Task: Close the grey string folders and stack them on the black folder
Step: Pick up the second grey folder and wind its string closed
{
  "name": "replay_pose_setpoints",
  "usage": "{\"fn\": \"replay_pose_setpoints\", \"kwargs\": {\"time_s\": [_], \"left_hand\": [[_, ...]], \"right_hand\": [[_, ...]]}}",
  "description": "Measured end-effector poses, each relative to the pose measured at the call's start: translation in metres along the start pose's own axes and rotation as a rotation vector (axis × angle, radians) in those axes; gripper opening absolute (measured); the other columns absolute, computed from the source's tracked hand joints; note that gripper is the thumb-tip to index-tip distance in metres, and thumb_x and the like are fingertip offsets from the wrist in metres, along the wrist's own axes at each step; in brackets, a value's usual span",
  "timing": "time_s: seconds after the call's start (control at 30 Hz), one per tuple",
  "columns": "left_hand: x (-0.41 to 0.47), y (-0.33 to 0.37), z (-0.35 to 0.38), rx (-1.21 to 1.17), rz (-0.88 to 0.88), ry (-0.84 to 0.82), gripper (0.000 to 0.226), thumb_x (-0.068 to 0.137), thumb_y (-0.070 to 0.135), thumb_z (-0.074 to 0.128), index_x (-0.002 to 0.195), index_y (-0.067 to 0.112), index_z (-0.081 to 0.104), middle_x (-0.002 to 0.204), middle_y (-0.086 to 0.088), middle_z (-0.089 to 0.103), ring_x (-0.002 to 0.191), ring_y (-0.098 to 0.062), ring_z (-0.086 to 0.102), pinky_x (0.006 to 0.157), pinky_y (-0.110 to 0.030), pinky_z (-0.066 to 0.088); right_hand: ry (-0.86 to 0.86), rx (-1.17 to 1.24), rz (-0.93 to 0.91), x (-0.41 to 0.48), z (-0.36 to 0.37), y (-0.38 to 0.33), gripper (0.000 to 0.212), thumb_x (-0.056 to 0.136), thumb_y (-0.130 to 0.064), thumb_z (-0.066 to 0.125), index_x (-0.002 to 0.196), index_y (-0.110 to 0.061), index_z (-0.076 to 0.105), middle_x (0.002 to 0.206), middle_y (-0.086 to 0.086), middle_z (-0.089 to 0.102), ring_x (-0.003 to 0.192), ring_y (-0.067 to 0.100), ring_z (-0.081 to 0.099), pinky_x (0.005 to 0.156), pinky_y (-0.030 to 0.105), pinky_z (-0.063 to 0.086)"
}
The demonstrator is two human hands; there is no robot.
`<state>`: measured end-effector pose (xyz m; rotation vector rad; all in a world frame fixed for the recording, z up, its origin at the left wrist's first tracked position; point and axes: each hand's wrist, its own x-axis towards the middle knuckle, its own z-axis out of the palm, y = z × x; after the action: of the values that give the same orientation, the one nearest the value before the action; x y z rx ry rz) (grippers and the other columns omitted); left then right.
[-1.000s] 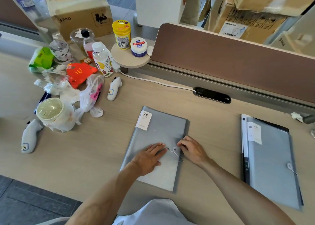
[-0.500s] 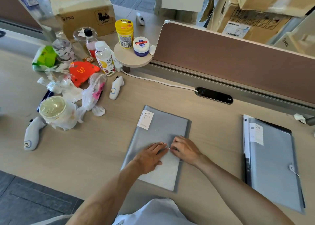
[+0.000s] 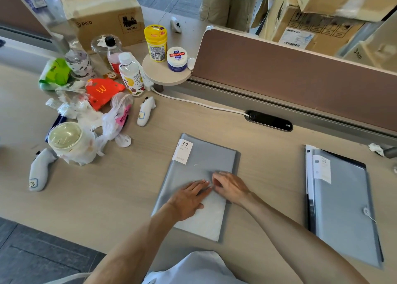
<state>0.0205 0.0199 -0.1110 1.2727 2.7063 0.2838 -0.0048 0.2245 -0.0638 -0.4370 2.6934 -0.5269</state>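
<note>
A grey string folder with a white "20" label lies flat in the middle of the desk. My left hand presses flat on its cover, fingers together. My right hand rests beside it near the folder's right edge, fingertips pinched at the string closure; the string itself is hidden under the fingers. At the right, a second grey string folder lies closed, its string wound on the button, on top of the black folder, of which only the edges show.
Clutter fills the desk's left: a lidded cup in a plastic bag, two white controllers, bottles, a red carton. A brown partition and cable port run along the back. The desk's front edge is near my body.
My right hand moved left along the folder to meet my left fingertips; the loose string loop seen a second ago is now covered by the fingers. The camera tilted slightly.
</note>
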Motion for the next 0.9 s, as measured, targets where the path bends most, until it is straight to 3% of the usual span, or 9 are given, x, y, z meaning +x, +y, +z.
{"fn": "replay_pose_setpoints", "kwargs": {"time_s": [0.2,0.3,0.43,0.53,0.6,0.77,0.9], "left_hand": [[-0.002,-0.001,0.002,0.001,0.008,0.004,0.069,0.072,0.048,0.074,0.132,0.017,0.057,0.135,-0.004,0.057,0.123,-0.019,0.056,0.102,-0.032,0.043],[-0.002,-0.001,0.001,0.004,0.012,0.006,0.069,0.073,0.047,0.072,0.133,0.017,0.056,0.136,-0.004,0.056,0.124,-0.019,0.055,0.103,-0.032,0.043],[-0.002,-0.001,0.001,0.003,0.004,0.006,0.071,0.073,0.046,0.074,0.134,0.016,0.054,0.138,-0.005,0.055,0.125,-0.019,0.054,0.103,-0.032,0.042],[-0.002,-0.001,0.001,-0.006,0.000,0.004,0.071,0.074,0.045,0.073,0.135,0.016,0.053,0.139,-0.005,0.054,0.126,-0.020,0.053,0.103,-0.033,0.042],[-0.002,-0.002,0.002,-0.009,0.003,0.004,0.070,0.074,0.044,0.073,0.135,0.016,0.053,0.139,-0.005,0.054,0.127,-0.020,0.053,0.103,-0.033,0.042],[-0.003,-0.002,0.003,0.024,0.007,0.004,0.068,0.076,0.046,0.070,0.135,0.017,0.053,0.138,-0.004,0.055,0.127,-0.019,0.053,0.105,-0.032,0.039],[-0.001,-0.003,0.006,0.030,0.019,0.016,0.057,0.084,0.043,0.047,0.134,0.015,0.054,0.137,-0.006,0.055,0.126,-0.021,0.053,0.106,-0.033,0.039]], "right_hand": [[-0.032,-0.104,-0.160,-0.001,-0.009,0.015,0.020,0.084,-0.009,0.055,0.095,-0.013,0.072,0.095,0.005,0.064,0.096,0.021,0.058,0.080,0.032,0.049],[-0.038,-0.219,-0.240,-0.003,-0.015,0.022,0.026,0.076,-0.001,0.056,0.093,-0.012,0.073,0.092,0.002,0.066,0.091,0.021,0.060,0.074,0.033,0.053],[0.047,-0.297,-0.326,-0.008,-0.015,0.030,0.026,0.076,-0.010,0.046,0.078,-0.017,0.070,0.079,-0.001,0.064,0.074,0.019,0.061,0.058,0.025,0.049],[0.053,-0.402,-0.344,-0.010,-0.012,0.036,0.013,0.078,-0.008,0.058,0.077,-0.021,0.060,0.078,-0.001,0.059,0.073,0.020,0.058,0.056,0.028,0.048],[0.036,-0.451,-0.337,-0.010,-0.009,0.039,0.017,0.075,-0.008,0.064,0.081,-0.021,0.057,0.082,0.000,0.056,0.077,0.021,0.058,0.059,0.031,0.048],[0.034,-0.474,-0.275,-0.019,-0.007,0.040,0.019,0.073,-0.009,0.052,0.087,-0.021,0.058,0.088,0.000,0.056,0.082,0.020,0.056,0.063,0.029,0.045],[0.077,-0.380,-0.210,-0.025,0.006,0.043,0.023,0.071,-0.005,0.063,0.087,-0.021,0.058,0.087,-0.001,0.054,0.082,0.019,0.054,0.065,0.028,0.045]]}}
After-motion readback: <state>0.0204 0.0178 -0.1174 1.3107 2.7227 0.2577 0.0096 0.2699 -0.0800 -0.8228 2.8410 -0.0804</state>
